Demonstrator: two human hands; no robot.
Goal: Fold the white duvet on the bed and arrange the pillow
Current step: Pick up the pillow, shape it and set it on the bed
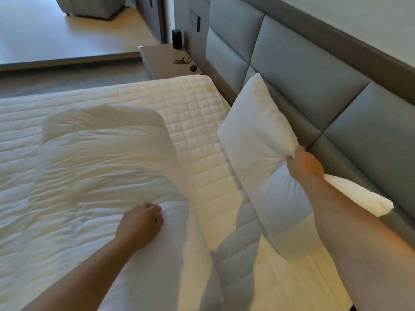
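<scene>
1. Two bare forearms come in from 6 o'clock, the nearest things to the camera.
2. The left hand (pixel 140 223) lies on the duvet (pixel 101 176) near its right edge, at about 7 o'clock. Its fingers are curled down into the cloth; I cannot tell if it pinches the cloth or only presses on it.
3. The right hand (pixel 303 163), at about 3 o'clock, grips the pillow (pixel 258 140) by its upper edge, with the fabric bunched in the closed fingers.
4. The pillow is lifted and tilted, one corner up toward 1 o'clock, just beside the grey headboard (pixel 314 75). Its lower end hangs close over the bed; whether it touches, I cannot see.
5. The duvet lies in a thick, wrinkled stack on the left half of the bed, from 9 o'clock to the centre. The quilted mattress (pixel 197 131) is bare between the duvet and the pillow.
6. My judgement: the folding looks mostly done, maybe a last smoothing of the wrinkles is left. The pillow is not yet arranged; it must still be laid at the head of the bed.
7. At 12 o'clock a nightstand (pixel 161 61) carries a dark speaker (pixel 176 39) and a cable (pixel 183 59).
</scene>
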